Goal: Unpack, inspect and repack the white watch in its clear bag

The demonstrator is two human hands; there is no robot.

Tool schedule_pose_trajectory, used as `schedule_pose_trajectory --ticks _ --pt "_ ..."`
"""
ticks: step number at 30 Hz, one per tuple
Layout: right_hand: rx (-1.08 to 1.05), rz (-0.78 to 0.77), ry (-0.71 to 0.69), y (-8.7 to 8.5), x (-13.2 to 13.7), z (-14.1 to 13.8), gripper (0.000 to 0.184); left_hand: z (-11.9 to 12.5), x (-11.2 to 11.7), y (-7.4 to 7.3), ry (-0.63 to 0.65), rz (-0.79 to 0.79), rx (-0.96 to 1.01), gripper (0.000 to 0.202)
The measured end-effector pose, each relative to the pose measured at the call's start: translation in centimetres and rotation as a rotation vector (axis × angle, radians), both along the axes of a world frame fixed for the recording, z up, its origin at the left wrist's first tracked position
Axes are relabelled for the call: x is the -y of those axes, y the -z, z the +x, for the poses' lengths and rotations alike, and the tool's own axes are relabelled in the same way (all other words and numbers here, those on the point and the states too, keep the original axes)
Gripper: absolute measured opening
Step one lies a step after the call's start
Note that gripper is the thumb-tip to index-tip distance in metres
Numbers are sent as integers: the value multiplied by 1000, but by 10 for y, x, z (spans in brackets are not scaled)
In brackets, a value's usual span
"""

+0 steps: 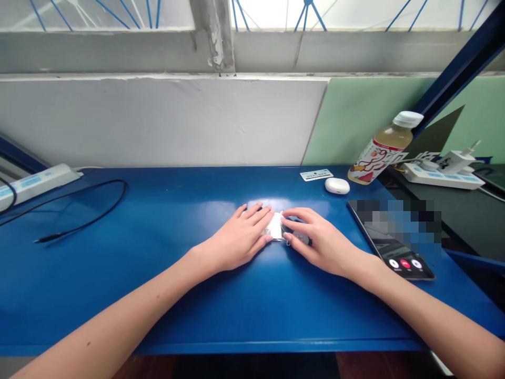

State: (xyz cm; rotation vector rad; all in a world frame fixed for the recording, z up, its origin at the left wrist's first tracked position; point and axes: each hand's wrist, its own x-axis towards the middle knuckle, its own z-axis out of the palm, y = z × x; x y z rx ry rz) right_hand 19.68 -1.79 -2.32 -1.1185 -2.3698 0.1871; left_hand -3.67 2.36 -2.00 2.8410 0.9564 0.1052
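Note:
A small white packet (275, 227) in what looks like clear plastic lies on the blue desk (165, 295), mostly covered by my hands. My left hand (242, 234) rests flat over its left part, fingers stretched out and palm down. At its right end, my right hand (317, 239) curves its fingers and thumb around the clear edge. The packet's contents cannot be made out.
Right of my hands lie a phone (394, 242), a white earbud case (337, 186) and a small card (316, 175). A drink bottle (381, 150) stands behind. Power strips (442, 176) sit at both sides, and a black cable (90, 223) curls at left.

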Motion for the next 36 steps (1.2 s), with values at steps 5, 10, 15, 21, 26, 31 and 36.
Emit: schedule_pose_trajectory --ticks 5,10,15,21,26,31,36 --pt "-3 2 -20 0 -1 -3 28 -1 0 0 5 -4 7 53" --pt "44 45 -18 0 -2 -5 28 0 -1 0 3 -10 -16 54" --pt "76 57 -44 -1 -2 -5 29 0 0 -2 -4 -14 -51 54" --pt "85 58 -23 -2 0 -7 29 1 0 -2 -7 -3 -58 54" --pt "18 12 -8 0 -1 -7 22 1 -1 -1 0 11 -54 54" --pt "26 57 -31 3 1 -10 24 1 1 0 8 25 -51 54" --pt "144 147 -80 1 4 -17 26 2 1 0 17 27 -32 49"
